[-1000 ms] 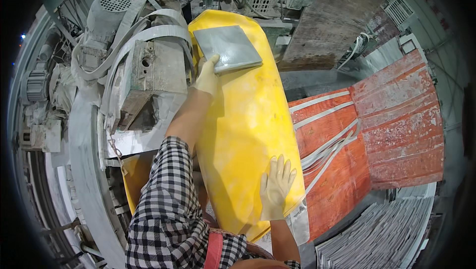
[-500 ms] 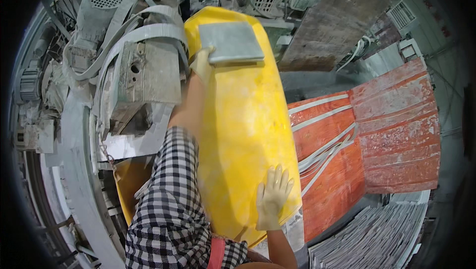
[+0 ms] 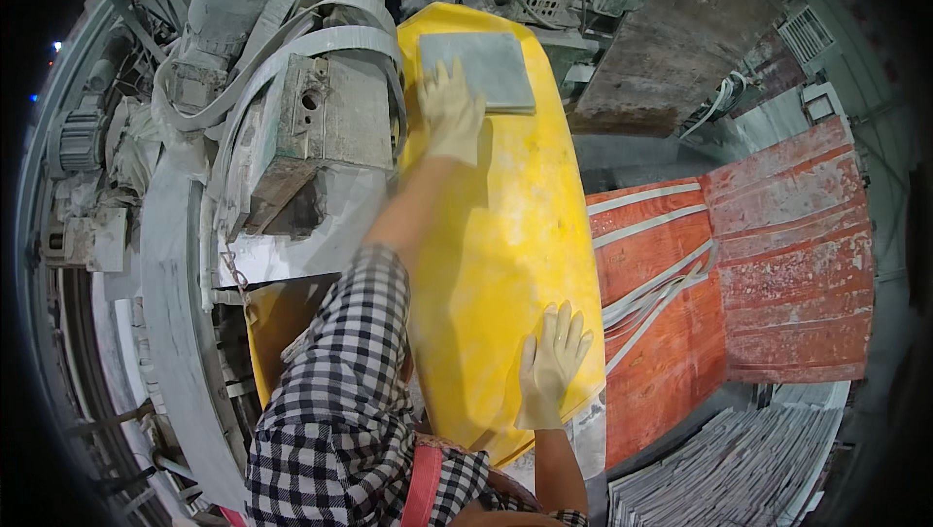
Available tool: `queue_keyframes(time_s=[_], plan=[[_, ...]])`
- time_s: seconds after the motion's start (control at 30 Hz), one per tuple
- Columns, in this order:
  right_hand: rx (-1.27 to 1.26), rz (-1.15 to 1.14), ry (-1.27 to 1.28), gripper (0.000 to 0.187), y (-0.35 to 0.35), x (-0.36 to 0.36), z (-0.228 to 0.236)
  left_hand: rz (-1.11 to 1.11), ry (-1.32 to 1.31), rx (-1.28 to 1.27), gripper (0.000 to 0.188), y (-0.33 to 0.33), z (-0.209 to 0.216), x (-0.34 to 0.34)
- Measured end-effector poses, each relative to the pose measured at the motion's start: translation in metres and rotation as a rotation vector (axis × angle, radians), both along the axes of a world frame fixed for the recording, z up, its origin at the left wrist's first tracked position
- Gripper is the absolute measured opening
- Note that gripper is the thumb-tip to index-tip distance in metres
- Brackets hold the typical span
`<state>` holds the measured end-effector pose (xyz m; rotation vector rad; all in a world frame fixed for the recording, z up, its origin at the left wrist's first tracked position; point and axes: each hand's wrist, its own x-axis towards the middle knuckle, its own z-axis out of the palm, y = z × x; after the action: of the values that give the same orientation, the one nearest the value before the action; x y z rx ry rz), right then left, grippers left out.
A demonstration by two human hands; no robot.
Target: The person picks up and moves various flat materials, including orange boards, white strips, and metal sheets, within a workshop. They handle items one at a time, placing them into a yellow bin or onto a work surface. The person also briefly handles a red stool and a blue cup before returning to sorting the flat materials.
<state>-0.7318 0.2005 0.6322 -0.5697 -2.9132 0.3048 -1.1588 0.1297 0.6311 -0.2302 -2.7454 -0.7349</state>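
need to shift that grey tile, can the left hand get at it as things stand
Probably yes: the left hand already lies flat at the near corner of the grey tile on the yellow table, with nothing between them. The right hand rests far back, near the table's near edge.

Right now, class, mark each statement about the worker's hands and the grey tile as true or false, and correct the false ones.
1. The left hand touches the grey tile. True.
2. The right hand grips the tile. False: it lies flat on the yellow surface, far from the tile.
3. Both hands wear pale gloves. True.
4. The tile lies on the red sheets. False: it lies on the yellow surface.
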Motion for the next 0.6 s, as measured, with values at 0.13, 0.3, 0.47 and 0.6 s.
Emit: queue_keyframes(time_s=[0.13, 0.3, 0.47, 0.6], plan=[[-0.003, 0.009, 0.041, 0.056, 0.003, -0.001, -0.005, 0.04, -0.127, 0.138, 0.09, -0.01, -0.022, 0.018], [0.021, -0.007, -0.033, 0.057, 0.003, 0.001, -0.007, -0.022, -0.026, 0.085, 0.085, -0.027, -0.025, -0.002], [0.011, 0.002, 0.028, 0.056, 0.004, 0.001, -0.008, -0.005, -0.177, -0.071, 0.075, -0.017, -0.029, -0.013], [0.022, -0.01, -0.017, 0.056, 0.003, 0.0, -0.007, 0.06, -0.151, -0.076, 0.059, -0.013, -0.048, -0.015]])
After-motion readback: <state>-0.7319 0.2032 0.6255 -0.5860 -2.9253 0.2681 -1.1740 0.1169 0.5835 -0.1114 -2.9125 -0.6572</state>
